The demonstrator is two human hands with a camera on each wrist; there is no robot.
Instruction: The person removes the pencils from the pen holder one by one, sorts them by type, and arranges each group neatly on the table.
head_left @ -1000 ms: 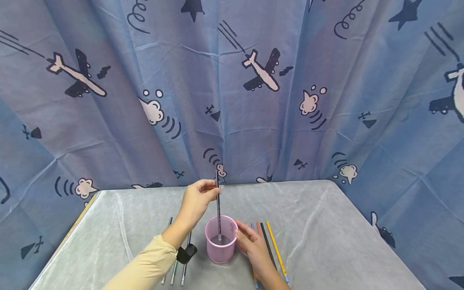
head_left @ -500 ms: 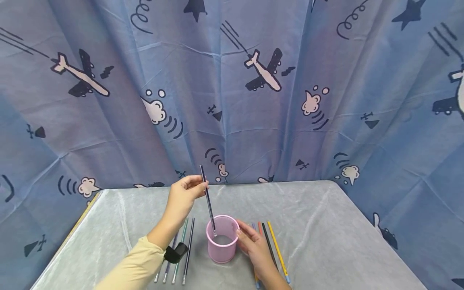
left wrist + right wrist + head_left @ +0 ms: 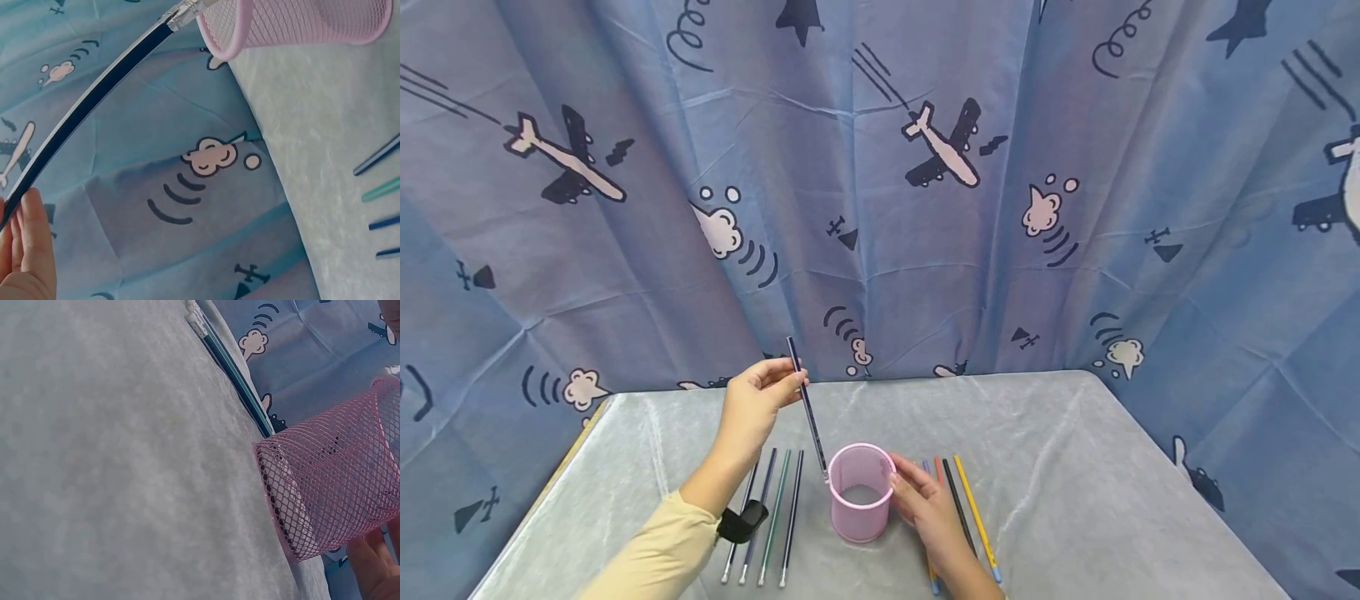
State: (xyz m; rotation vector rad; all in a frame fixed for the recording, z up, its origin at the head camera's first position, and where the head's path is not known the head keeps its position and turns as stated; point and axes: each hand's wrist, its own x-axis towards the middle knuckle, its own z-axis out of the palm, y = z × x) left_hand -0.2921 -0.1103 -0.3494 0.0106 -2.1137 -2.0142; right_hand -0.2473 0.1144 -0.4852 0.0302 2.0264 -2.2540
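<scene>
My left hand (image 3: 752,408) pinches a dark blue pencil (image 3: 809,417) by its upper part, thumb against fingers. The pencil leans, its metal-banded eraser end (image 3: 181,14) down at the left rim of a pink mesh pen holder (image 3: 859,522). That holder stands upright, with nothing seen inside it. On its right side my right hand (image 3: 928,510) grips the wall, thumb near the rim and fingers behind. In the right wrist view, fingers (image 3: 373,565) show at the mesh.
Left of the holder lie several pencils, among them a green one (image 3: 775,517), eraser ends toward me. To the right lie a yellow pencil (image 3: 976,517), a black pencil (image 3: 958,508) and others partly under my right hand. A patterned curtain (image 3: 880,208) hangs behind the table.
My left hand has moved left with the pencil. The pencil's eraser end, earlier down inside the holder, is now at its left rim. My right hand stays on the holder.
</scene>
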